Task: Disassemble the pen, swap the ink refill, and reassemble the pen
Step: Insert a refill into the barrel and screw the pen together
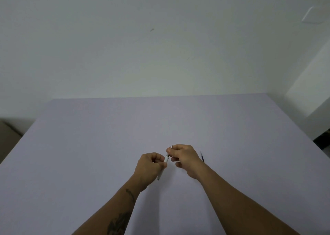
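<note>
A white pen [166,159] is held above the lilac table [89,145], tilted with its metal tip up and away from me. My left hand [150,167] grips the white barrel; the pen's dark rear end pokes out below that hand. My right hand [184,156] pinches the silver tip section at the front of the pen. A thin dark blue ink refill [202,156] lies on the table just right of my right hand, partly hidden by the wrist.
The table runs to a white wall at the back. Its left edge drops to a brownish floor area [9,138]; dark objects [323,138] sit past the right edge.
</note>
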A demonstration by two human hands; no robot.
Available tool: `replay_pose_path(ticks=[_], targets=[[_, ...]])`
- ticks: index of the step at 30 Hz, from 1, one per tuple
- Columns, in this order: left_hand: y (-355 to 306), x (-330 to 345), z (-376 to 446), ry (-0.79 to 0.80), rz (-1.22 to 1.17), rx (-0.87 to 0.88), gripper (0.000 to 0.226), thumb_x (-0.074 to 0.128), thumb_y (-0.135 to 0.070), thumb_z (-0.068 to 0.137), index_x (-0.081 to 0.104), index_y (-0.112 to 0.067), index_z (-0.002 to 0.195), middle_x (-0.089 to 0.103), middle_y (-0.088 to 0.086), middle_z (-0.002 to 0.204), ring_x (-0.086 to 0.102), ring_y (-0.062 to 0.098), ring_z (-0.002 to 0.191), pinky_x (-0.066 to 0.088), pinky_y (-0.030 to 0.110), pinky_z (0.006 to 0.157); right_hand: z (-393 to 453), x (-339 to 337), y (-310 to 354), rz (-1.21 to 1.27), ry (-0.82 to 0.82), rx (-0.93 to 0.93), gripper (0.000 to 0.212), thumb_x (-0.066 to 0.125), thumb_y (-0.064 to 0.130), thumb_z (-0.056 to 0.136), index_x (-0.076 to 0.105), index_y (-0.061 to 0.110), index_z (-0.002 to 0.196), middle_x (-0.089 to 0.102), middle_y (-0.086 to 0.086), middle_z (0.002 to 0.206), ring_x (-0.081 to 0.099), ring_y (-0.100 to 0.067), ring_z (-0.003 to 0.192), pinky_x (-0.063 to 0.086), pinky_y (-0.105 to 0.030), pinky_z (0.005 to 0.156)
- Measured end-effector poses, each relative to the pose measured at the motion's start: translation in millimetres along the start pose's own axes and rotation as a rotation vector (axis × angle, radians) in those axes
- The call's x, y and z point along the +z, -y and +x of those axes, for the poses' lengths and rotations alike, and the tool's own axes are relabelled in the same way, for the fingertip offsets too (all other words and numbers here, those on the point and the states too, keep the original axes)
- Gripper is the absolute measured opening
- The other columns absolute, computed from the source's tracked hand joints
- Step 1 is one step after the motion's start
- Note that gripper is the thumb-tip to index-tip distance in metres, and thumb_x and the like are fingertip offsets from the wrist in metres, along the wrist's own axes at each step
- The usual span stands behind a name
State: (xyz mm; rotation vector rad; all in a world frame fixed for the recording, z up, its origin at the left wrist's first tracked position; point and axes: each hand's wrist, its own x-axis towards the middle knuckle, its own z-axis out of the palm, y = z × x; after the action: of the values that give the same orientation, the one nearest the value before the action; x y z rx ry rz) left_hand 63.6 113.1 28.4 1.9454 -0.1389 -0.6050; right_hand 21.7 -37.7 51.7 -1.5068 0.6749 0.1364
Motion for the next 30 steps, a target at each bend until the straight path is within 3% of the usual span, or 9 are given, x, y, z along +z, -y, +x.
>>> replay_pose_path(ticks=[6,9,26,30], targets=[[-5,7,-1,-0.001,0.067,-0.006,0.009,0.069,-0.009,0.084,0.072,-0.015,0.079,0.065,0.002,0.069,0.058,0.012,0.06,0.048,0.017,0.047,7,1,-2,-0.152,-0.147,-0.039,0.014,0.068,0.015,0.088,0.07,0.004,0.079,0.064,-0.004,0.072,0.055,-0.015,0.065,0.045,-0.028,0.061],[-7,10,3,-0.033,0.094,-0.007,0.008,0.069,-0.01,0.084,0.072,-0.016,0.079,0.065,0.0,0.067,0.056,0.01,0.055,0.045,0.013,0.043,8,-2,-3,-0.135,-0.16,-0.037,0.016,0.07,0.016,0.087,0.072,0.001,0.084,0.067,0.001,0.077,0.058,-0.014,0.064,0.045,-0.027,0.059],[-10,29,19,-0.019,0.136,0.048,0.012,0.072,-0.009,0.082,0.07,-0.018,0.074,0.063,-0.001,0.063,0.054,0.01,0.054,0.051,0.022,0.052,21,-21,-7,-0.126,-0.184,0.025,0.012,0.068,0.017,0.089,0.072,0.01,0.08,0.067,0.004,0.072,0.06,-0.011,0.06,0.044,-0.02,0.049],[-11,28,25,0.007,0.089,0.052,0.01,0.072,-0.011,0.082,0.071,-0.018,0.075,0.063,-0.002,0.064,0.056,0.0,0.047,0.045,0.01,0.043,22,-22,-7,-0.059,-0.153,0.03,0.013,0.066,0.019,0.09,0.072,0.01,0.083,0.063,0.0,0.071,0.058,-0.011,0.06,0.046,-0.023,0.053]])
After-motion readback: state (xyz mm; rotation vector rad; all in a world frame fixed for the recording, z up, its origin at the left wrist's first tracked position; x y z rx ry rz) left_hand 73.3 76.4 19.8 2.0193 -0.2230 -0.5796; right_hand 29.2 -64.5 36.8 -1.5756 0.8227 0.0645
